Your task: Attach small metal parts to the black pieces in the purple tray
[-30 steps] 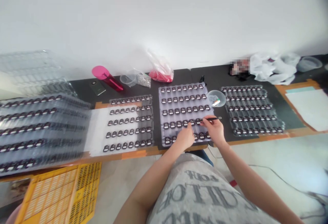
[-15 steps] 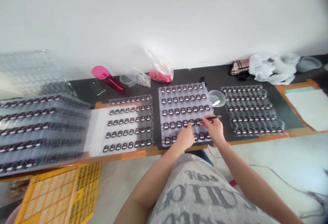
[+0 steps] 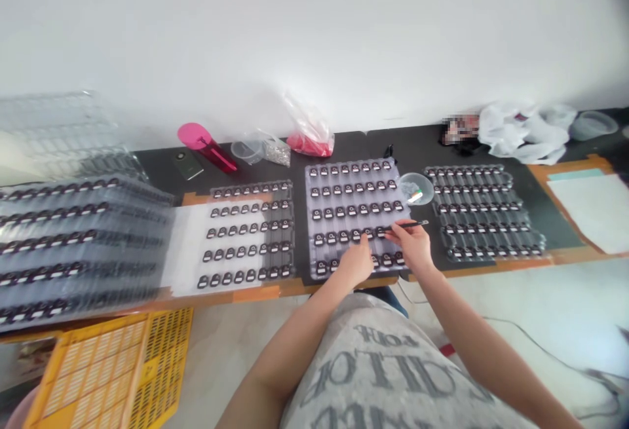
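Note:
A pale plastic tray (image 3: 310, 203) with rows of small black parts, each bearing a white label, lies in front of me. My left hand (image 3: 358, 262) rests over its lower rows. The index finger is stretched out, its tip on a black part (image 3: 367, 234) in the fourth row; the other fingers are mostly hidden. In my right hand (image 3: 413, 245), thumb and fingers pinch slim black tweezers (image 3: 409, 224), which point left to a neighbouring part in the same row. Beside the tray's right edge stands a round clear tub (image 3: 423, 183) with small clear pieces in it.
Clear trays of black parts lie to the left (image 3: 278, 239) and right (image 3: 484, 209). A tall tray stack (image 3: 132, 239) stands far left, above a yellow crate (image 3: 98, 370). Along the wall are a phone (image 3: 189, 168), a pink bottle (image 3: 211, 150) and plastic bags (image 3: 312, 144).
My right hand and the tweezers have shifted slightly to the right. My left hand stays at the same part.

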Tool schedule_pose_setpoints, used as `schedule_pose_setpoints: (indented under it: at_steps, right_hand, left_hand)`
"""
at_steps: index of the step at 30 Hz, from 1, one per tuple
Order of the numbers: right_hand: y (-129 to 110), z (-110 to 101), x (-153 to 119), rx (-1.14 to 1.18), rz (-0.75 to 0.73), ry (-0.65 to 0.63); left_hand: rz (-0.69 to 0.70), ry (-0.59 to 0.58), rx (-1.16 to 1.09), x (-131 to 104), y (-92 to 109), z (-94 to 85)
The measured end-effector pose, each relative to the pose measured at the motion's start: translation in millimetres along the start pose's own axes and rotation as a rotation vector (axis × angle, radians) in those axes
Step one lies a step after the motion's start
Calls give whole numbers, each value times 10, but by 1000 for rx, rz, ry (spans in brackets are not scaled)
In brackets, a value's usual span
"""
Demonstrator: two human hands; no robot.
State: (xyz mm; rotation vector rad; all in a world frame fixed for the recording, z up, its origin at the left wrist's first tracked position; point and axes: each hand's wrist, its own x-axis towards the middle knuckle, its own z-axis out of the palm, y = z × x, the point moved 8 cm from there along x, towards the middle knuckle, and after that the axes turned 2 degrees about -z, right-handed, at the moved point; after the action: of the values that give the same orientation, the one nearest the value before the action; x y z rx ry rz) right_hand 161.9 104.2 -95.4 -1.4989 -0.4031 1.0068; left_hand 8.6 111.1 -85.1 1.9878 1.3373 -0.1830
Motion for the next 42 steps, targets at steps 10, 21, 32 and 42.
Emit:
schedule_pose_setpoints:
  at_steps: [10, 21, 32, 42]
  right_hand:
    - [40, -29, 36, 41, 56, 17]
    - [24, -13, 37, 12, 49, 23]
    - [6, 13, 46, -28, 25, 15]
    - [-26, 32, 37, -95, -20, -5]
  left_hand:
    - [-10, -11, -1, -12, 7, -11]
    - [10, 21, -21, 2, -4, -2]
    - [21, 17, -15, -14, 3, -5]
    - [49, -7, 34, 14, 42, -19]
